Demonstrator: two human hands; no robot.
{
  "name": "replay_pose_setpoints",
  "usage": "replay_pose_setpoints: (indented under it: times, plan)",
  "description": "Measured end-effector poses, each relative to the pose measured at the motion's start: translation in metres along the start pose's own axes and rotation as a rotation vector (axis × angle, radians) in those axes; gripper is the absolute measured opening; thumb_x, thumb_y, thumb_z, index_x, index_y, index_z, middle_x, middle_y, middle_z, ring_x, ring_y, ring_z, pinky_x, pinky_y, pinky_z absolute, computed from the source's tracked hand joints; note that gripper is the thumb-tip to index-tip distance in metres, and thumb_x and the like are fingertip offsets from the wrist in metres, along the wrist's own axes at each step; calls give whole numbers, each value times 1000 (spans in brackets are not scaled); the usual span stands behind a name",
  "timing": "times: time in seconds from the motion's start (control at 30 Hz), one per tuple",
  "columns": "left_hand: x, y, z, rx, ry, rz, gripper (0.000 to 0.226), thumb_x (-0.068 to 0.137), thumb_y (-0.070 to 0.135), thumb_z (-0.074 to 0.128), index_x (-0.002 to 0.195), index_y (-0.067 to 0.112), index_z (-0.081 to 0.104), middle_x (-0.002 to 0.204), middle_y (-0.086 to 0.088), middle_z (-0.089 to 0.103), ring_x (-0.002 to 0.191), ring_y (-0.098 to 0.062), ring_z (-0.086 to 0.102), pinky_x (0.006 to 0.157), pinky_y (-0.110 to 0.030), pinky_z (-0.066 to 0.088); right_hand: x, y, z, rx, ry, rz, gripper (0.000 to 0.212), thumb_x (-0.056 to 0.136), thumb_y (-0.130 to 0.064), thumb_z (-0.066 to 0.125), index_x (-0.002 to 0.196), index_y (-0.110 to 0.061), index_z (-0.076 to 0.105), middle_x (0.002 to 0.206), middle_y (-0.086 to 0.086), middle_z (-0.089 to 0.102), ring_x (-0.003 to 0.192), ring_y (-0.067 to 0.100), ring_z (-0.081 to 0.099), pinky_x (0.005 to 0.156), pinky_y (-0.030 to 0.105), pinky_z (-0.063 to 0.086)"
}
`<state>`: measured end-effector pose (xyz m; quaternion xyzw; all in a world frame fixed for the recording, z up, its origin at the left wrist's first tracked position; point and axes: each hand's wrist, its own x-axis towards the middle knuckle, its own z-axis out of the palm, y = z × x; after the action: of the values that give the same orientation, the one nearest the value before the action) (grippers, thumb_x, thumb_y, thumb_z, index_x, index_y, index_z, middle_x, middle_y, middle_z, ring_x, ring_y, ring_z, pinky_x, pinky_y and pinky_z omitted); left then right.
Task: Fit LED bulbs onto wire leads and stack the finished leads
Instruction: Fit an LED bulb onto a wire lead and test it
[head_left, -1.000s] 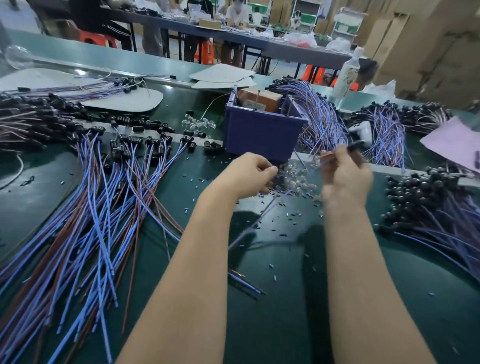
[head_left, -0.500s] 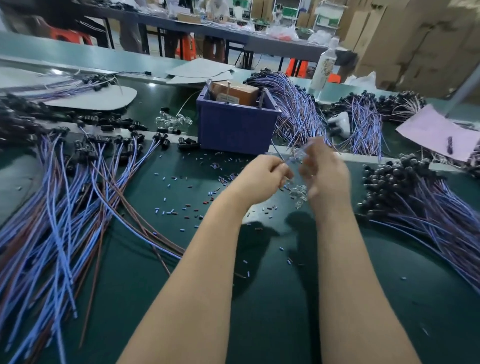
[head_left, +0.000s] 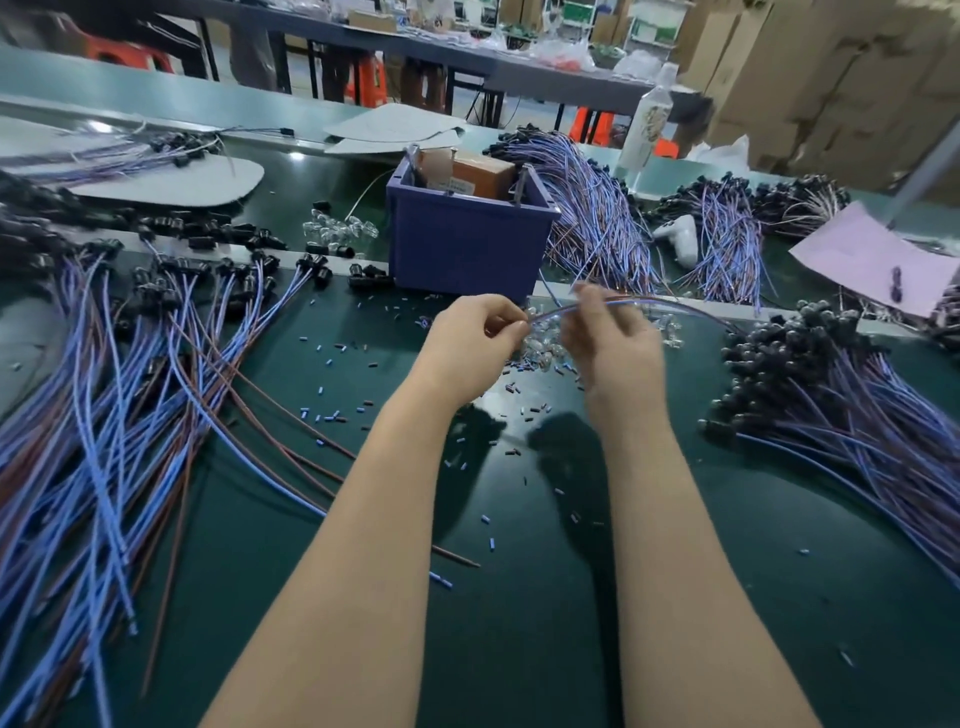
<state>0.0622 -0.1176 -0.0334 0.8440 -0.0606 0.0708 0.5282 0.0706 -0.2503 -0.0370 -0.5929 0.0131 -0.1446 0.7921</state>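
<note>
My left hand (head_left: 470, 343) and my right hand (head_left: 613, 340) are close together above a small heap of clear LED bulbs (head_left: 545, 345) on the green bench. A blue and brown wire lead (head_left: 670, 306) runs from my left fingertips past my right fingers and arcs off to the right. My left fingers pinch its near end; whether a bulb is between them is too small to tell. Loose leads with black sockets (head_left: 130, 395) spread at the left. A pile of leads with black heads (head_left: 831, 395) lies at the right.
A purple bin (head_left: 467, 244) holding a brown box stands just beyond my hands. More lead bundles (head_left: 597, 223) lie behind it, with a pink sheet (head_left: 872, 260) at far right. Small cut sleeve bits (head_left: 332, 358) litter the bench. A second bulb cluster (head_left: 340, 228) sits left of the bin.
My hands came together from apart. The lead that my right hand held up near the bin is now gripped by both hands and stretches to the right.
</note>
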Motion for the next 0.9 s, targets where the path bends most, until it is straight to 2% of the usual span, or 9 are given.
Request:
replay_pose_setpoints:
  times: [0.07, 0.13, 0.2, 0.3, 0.4, 0.53, 0.63, 0.77, 0.9]
  plan:
    - [0, -2, 5, -5, 24, 6, 11, 92, 15, 57, 90, 15, 68, 84, -5, 70, 79, -18, 62, 76, -26, 47, -3, 11, 8, -238, -140, -42, 17, 93, -14, 58, 77, -15, 65, 68, -1, 63, 59, 6, 57, 61, 19, 50]
    - [-1, -5, 6, 30, 53, -6, 12, 92, 16, 58, 93, 15, 69, 88, -3, 71, 81, -16, 62, 72, -21, 43, -3, 16, 10, -351, -138, -109, 22, 93, -13, 59, 72, -17, 65, 65, -2, 63, 56, 4, 57, 60, 19, 50]
    - [-1, -10, 5, 81, 69, -31, 13, 92, 17, 56, 93, 17, 70, 89, -1, 71, 83, -15, 62, 74, -21, 42, -1, 16, 6, -288, -27, -127, 22, 93, -14, 58, 71, -16, 64, 61, -2, 61, 51, 3, 55, 57, 19, 49]
    - [0, -18, 1, 170, 127, -95, 15, 93, 21, 55, 90, 17, 70, 91, -1, 71, 90, -19, 62, 84, -28, 48, 5, 14, -4, -133, 126, -114, 23, 95, -15, 56, 73, -12, 63, 55, -6, 59, 46, 1, 54, 52, 15, 48]
    - [1, -21, -4, 165, 182, -142, 18, 93, 24, 56, 78, 22, 67, 81, 3, 70, 84, -17, 63, 81, -29, 49, 7, 13, -8, -8, 210, -98, 25, 95, -14, 56, 70, -12, 62, 50, -9, 59, 46, 1, 53, 52, 13, 48]
    - [3, -18, -5, 154, 206, -126, 22, 92, 26, 58, 73, 21, 69, 66, 9, 65, 69, -12, 58, 70, -25, 45, 8, 12, -8, 60, 261, -89, 25, 95, -14, 56, 71, -12, 63, 51, -9, 59, 47, 1, 54, 53, 13, 49]
    - [2, -16, -5, 141, 196, -121, 25, 91, 29, 59, 68, 23, 67, 56, 14, 60, 56, 0, 50, 58, -21, 40, 10, 12, -10, 112, 285, -77, 25, 95, -13, 55, 71, -11, 62, 48, -9, 59, 45, 1, 53, 51, 12, 48]
    - [1, -14, -9, -80, 103, -119, 22, 92, 25, 60, 74, 17, 69, 64, 8, 68, 55, 4, 52, 62, -18, 44, 11, 11, -11, 158, 307, -56, 25, 96, -13, 55, 72, -10, 62, 48, -10, 60, 45, 1, 54, 53, 12, 49]
    - [0, -15, -9, -113, 88, -139, 25, 93, 25, 58, 72, 16, 69, 63, 7, 69, 47, 8, 50, 59, -15, 41, 10, 10, -12, 177, 333, -37, 25, 96, -12, 54, 72, -9, 61, 47, -10, 60, 45, 1, 54, 53, 13, 50]
